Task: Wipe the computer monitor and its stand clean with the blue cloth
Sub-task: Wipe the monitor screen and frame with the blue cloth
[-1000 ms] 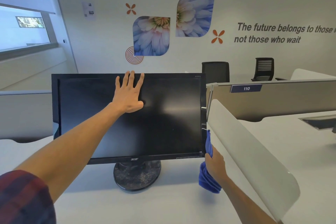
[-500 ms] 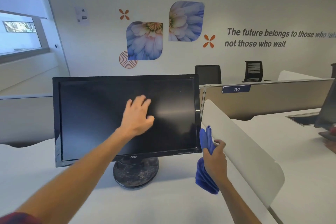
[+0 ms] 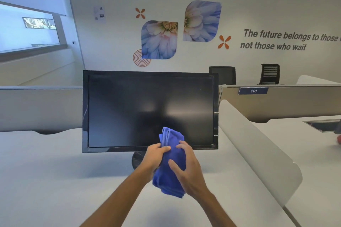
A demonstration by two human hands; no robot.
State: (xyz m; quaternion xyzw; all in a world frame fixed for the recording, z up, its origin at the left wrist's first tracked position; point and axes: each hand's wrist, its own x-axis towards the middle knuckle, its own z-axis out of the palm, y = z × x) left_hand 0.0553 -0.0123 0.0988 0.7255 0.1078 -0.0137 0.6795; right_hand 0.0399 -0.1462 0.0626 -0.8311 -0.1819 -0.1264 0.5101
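Note:
A black computer monitor (image 3: pixel 147 108) stands upright on the white desk (image 3: pixel 55 171), its screen dark. Its round dark stand base (image 3: pixel 137 159) shows only at its left part, the rest hidden behind my hands. The bunched blue cloth (image 3: pixel 170 167) is held in front of the monitor's lower edge, between both hands. My left hand (image 3: pixel 154 156) grips its left side with curled fingers. My right hand (image 3: pixel 188 167) wraps round its right side, thumb across the front.
A curved white divider panel (image 3: pixel 258 149) runs along the right of the monitor. Grey partitions (image 3: pixel 36 108) stand behind the desk, one with a "110" tag (image 3: pixel 253 90). Two black chairs (image 3: pixel 222 74) sit by the far wall.
My left hand has left the screen and come down to take hold of the cloth. My right hand has carried the cloth from the monitor's right edge to its lower middle.

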